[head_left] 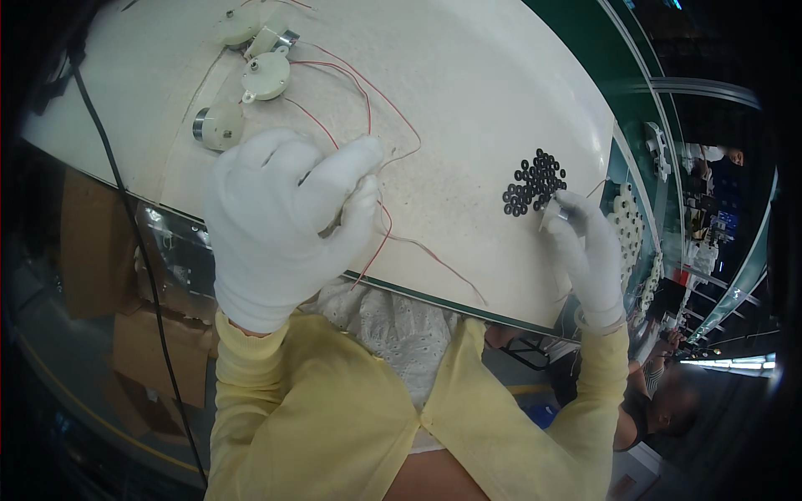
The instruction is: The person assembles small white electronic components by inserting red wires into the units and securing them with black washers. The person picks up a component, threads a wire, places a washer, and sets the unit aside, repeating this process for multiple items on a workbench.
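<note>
My left hand (288, 217), in a white glove, is closed near the table's front edge. Thin red and pale wires (430, 250) trail from beneath its fingers; what it grips is hidden inside the glove. At the right, my gloved right hand (589, 250) pinches at the near side of a pile of small black rings (535, 184). A small silvery bit (561, 215) shows between thumb and finger, too small to name. Beyond my left hand lie several cream round geared motors (266, 77) with red wires (368, 92), one motor (219, 125) close to the knuckles.
The white tabletop (468, 108) has a green edge. Many cream round parts (628, 225) stand along the right side. A black cable (125, 200) hangs at the left, by cardboard boxes (159, 359) below the table. Another person (656, 401) sits at the lower right.
</note>
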Demonstrator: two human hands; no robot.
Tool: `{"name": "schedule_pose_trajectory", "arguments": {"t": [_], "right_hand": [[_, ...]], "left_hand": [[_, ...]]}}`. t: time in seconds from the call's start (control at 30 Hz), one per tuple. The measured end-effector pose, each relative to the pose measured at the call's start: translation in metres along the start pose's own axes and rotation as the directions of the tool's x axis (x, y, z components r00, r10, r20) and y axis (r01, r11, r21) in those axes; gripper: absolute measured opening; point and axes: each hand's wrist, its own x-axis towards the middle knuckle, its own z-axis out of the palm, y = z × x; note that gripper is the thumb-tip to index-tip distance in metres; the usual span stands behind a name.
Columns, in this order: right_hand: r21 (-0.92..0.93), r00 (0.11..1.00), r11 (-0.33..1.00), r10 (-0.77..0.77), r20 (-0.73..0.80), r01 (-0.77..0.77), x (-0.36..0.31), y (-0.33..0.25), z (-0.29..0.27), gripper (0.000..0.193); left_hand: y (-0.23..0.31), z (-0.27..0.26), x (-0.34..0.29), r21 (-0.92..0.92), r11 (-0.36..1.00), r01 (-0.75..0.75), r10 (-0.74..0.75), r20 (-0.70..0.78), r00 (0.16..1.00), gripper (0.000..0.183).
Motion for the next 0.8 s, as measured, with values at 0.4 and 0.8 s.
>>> {"name": "schedule_pose_trajectory", "arguments": {"t": [0.4,0.8], "right_hand": [[-0.298,0.966,0.94,-0.216,-0.143,0.167,0.004,0.0,0.016,0.025],[-0.363,0.96,0.888,-0.26,0.109,0.281,-0.02,-0.029,-0.006,0.029]], "left_hand": [[0.002,-0.002,0.004,-0.01,0.999,0.038,-0.037,0.029,0.999,0.036],[0.003,-0.005,0.005,-0.032,0.998,0.059,-0.056,0.083,0.995,0.034]]}}
